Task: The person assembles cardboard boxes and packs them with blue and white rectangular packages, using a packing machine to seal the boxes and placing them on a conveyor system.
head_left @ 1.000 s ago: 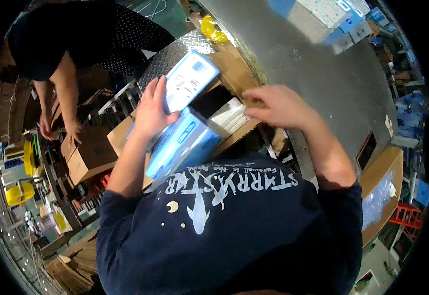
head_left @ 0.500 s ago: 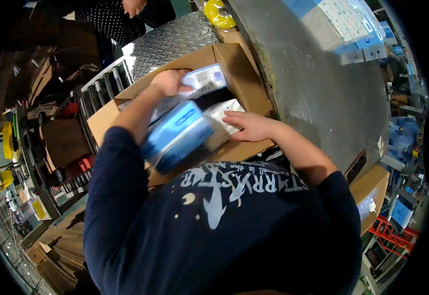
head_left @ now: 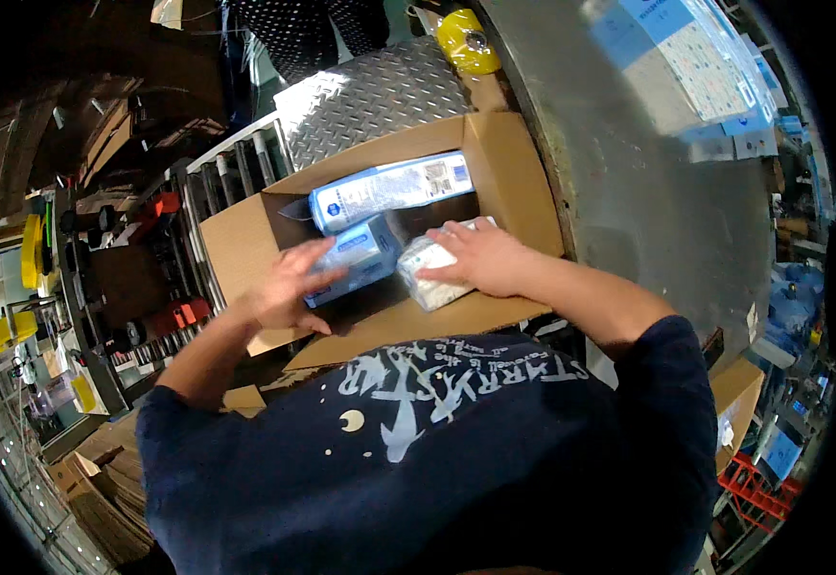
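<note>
An open cardboard box sits before me with soft plastic packs inside. Along its far wall lies a long blue-and-white plastic pack, untouched. My left hand is at the box's near left, fingers spread, their tips against the left end of a blue pack. The thumb stands apart, over the near flap. To the right, my right hand is laid over a white patterned pack, fingers across its top and thumb on its near side. That hand covers part of the white pack.
A metal tread plate lies beyond the box, beside a yellow tape roll. Left is a roller conveyor; right, a grey table carrying blue-and-white packs. Another person's dotted clothing shows at the far side.
My left hand has let go of the long pack, now flat along the far wall, and come back to the blue pack. The blue pack has settled lower into the box.
</note>
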{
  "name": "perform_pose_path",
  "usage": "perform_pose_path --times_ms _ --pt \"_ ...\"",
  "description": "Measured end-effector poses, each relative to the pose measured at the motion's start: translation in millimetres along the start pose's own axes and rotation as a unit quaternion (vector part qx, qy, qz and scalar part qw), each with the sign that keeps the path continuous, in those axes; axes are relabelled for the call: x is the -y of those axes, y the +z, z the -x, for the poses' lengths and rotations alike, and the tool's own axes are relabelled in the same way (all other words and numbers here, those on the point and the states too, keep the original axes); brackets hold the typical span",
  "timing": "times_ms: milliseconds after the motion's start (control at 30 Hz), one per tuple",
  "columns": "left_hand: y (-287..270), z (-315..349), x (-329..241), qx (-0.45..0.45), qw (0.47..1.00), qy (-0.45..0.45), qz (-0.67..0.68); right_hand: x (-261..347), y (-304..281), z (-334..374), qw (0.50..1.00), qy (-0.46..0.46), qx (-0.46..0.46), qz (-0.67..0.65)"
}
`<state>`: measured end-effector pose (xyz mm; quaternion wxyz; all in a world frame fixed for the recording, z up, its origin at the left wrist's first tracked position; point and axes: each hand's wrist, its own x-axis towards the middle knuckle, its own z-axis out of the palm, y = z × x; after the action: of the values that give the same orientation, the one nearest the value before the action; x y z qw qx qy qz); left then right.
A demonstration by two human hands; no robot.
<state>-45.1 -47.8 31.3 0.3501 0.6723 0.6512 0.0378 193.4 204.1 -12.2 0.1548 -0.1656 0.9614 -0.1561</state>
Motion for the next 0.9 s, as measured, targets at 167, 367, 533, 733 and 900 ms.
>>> perform_pose_path --times_ms 167,367,533,733,900 --pt "40.9 -35.4 6.9 -0.051 0.974 -0.100 -0.196 16.9 5.2 -35.7 0.996 -0.077 0.039 -0.001" --pt "28.8 -124.9 -3.2 -0.006 0.975 -0.120 -0.189 33.8 1.0 -85.6 0.993 -0.051 0.105 -0.035" --pt "20.5 -121.1 -1.3 -0.028 0.986 -0.130 -0.105 39.9 11.6 -78.3 0.995 -0.035 -0.004 -0.092" --pt "17.9 -116.5 4.3 -0.087 0.981 -0.129 -0.112 73.3 -43.8 -75.8 0.913 -0.185 -0.299 -0.209" --pt "-4.5 -93.5 -11.5 -0.176 0.983 -0.060 0.000 -7.6 57.0 4.0 0.996 0.086 0.015 -0.026"
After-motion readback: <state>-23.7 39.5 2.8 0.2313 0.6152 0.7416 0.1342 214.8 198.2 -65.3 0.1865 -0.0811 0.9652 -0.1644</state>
